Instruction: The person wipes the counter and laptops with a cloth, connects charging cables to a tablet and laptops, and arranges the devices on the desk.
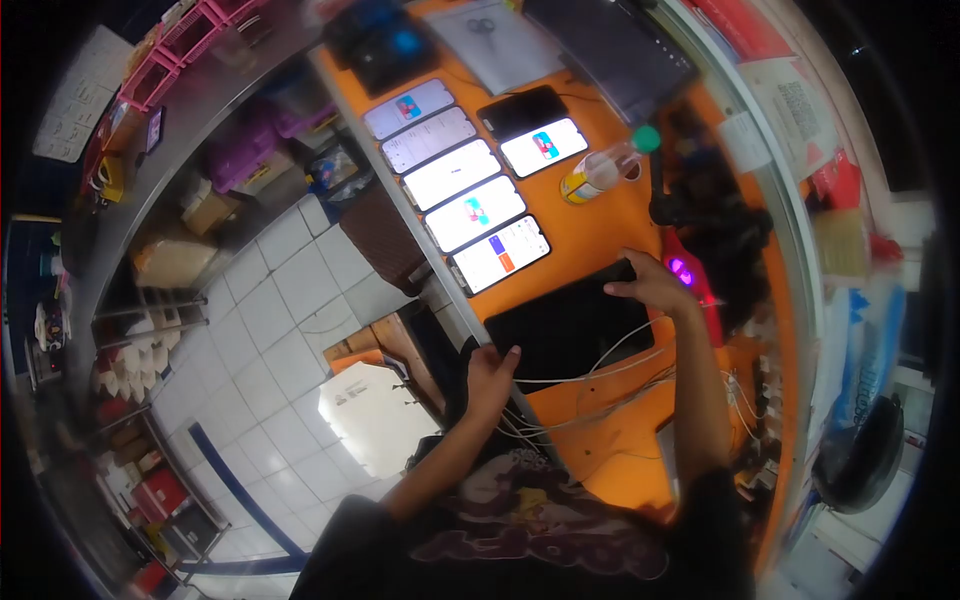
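A wide, flat black slab (570,325), like a tablet with a dark screen, lies across the orange table in front of me. My left hand (488,382) grips its near left corner, thumb along the edge and other fingers mostly hidden. At the far right corner, my right hand (652,285) has its thumb and forefinger on the edge. White cables (600,375) run over and beside the slab's near side. Beyond it several phones with lit screens lie in a row, the closest being a phone (502,255) showing coloured tiles.
A plastic bottle with a green cap (645,139) lies beyond my right hand. Another lit phone (545,148) sits beside a dark phone (523,112). A red device with a purple light (682,270) is to the right. Past the table's left edge is a white-tiled floor (270,340).
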Available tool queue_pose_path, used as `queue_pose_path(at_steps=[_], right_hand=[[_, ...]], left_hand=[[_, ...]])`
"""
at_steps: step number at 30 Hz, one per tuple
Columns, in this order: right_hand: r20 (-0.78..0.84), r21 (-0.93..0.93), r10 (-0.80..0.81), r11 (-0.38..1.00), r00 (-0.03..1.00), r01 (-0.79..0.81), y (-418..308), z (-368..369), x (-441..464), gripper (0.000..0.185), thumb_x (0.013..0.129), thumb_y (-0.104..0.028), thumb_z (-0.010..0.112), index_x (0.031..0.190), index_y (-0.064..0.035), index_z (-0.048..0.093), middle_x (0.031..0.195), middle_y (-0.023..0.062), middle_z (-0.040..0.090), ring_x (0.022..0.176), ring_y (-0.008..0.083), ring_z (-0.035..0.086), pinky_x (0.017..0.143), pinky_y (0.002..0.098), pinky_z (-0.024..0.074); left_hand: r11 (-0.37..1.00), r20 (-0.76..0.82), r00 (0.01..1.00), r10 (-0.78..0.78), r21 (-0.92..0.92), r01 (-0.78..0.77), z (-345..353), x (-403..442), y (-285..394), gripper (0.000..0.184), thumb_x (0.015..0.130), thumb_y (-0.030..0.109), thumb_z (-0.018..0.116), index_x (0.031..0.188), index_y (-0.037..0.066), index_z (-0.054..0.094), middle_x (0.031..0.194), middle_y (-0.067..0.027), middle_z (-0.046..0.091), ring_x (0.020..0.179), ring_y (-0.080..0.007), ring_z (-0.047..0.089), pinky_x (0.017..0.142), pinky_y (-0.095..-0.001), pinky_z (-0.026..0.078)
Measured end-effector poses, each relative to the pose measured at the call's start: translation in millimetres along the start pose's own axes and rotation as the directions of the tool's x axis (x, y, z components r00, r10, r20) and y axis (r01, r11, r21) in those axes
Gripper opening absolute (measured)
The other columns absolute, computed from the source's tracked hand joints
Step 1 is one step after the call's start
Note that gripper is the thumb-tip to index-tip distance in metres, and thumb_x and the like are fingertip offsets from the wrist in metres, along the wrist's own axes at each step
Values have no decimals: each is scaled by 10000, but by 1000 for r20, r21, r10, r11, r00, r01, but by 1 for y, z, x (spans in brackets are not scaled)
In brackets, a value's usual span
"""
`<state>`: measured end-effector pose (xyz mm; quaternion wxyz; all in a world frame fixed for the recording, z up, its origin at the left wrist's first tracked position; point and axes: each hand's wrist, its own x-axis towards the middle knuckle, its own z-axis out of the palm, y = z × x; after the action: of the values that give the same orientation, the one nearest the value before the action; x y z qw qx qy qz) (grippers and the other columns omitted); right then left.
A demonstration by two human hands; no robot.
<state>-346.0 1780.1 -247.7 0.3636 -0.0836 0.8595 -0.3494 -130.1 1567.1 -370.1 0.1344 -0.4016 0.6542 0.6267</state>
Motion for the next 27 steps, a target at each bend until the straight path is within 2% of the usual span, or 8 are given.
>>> queue_pose_path(at_steps=[3, 5, 8, 11, 13, 15, 22, 27], right_hand=[[23, 50, -226, 973, 974, 225, 23, 1, -11, 442, 814, -75, 783, 1197, -25, 569, 1124, 57, 626, 1062, 159, 579, 942, 293, 460], [-33, 223, -158, 961, 987, 162, 8, 5, -35, 419, 824, -48, 764, 1197, -16, 574, 1127, 73, 630, 1068, 152, 589, 909, 289, 482], [-84, 315, -118, 939, 989, 138, -10, 4, -74, 357, 837, -10, 740, 1164, -6, 596, 1053, 70, 646, 996, 127, 614, 811, 269, 513], [-126, 250, -254, 927, 959, 279, -22, 30, -97, 303, 831, 3, 745, 1106, -11, 617, 941, 32, 641, 873, 94, 613, 737, 247, 513], [-179, 263, -351, 883, 919, 389, -36, 55, -107, 291, 822, 6, 755, 1080, -16, 622, 907, 11, 625, 826, 78, 596, 727, 240, 505], [-85, 217, -390, 891, 917, 399, -44, 84, -113, 271, 844, -20, 748, 1088, -7, 630, 957, 17, 648, 872, 75, 607, 744, 246, 520], [-135, 840, -99, 516, 986, 167, -26, 211, -113, 318, 878, -68, 722, 1165, 5, 607, 991, 25, 645, 886, 126, 601, 788, 293, 515], [-48, 995, 95, 94, 994, 39, 54, 266, -71, 376, 851, -76, 759, 1177, -11, 582, 1050, 52, 630, 909, 169, 620, 755, 308, 516]], left_hand=[[976, 90, 994, 63, -215, -43, -2, -5, -2, 418, 904, 197, 720, 1224, -25, 568, 1089, -122, 674, 1017, -186, 625, 888, -315, 479], [831, 87, 924, 373, -474, -291, -13, -15, 20, 428, 892, 105, 734, 1256, -12, 541, 1079, -82, 661, 990, -156, 603, 878, -322, 482], [839, -22, 859, 511, -206, -504, -59, -26, 75, 299, 885, 14, 706, 1160, -11, 593, 1023, -83, 677, 990, -152, 626, 857, -299, 498], [596, 15, 596, 803, -58, -801, -108, -42, 154, 310, 796, 28, 792, 1070, -4, 650, 933, -86, 697, 867, -149, 674, 808, -275, 526], [286, 277, 337, 900, 209, -935, -125, -67, 226, 351, 780, 50, 786, 1107, 20, 661, 886, -104, 691, 837, -216, 685, 768, -321, 532], [-54, 569, 101, 816, 249, -967, -119, -85, 288, 374, 793, 100, 759, 1147, 32, 659, 869, -132, 678, 813, -304, 664, 736, -387, 516], [-117, 986, 168, -11, 166, -979, 38, -25, 288, 343, 907, 253, 657, 1243, 185, 664, 1088, -116, 705, 1047, -328, 651, 871, -461, 493], [-45, 995, 90, -37, 88, -995, 117, 51, 202, 335, 900, 232, 646, 1231, 187, 671, 1167, -127, 682, 1105, -332, 626, 937, -465, 470]])
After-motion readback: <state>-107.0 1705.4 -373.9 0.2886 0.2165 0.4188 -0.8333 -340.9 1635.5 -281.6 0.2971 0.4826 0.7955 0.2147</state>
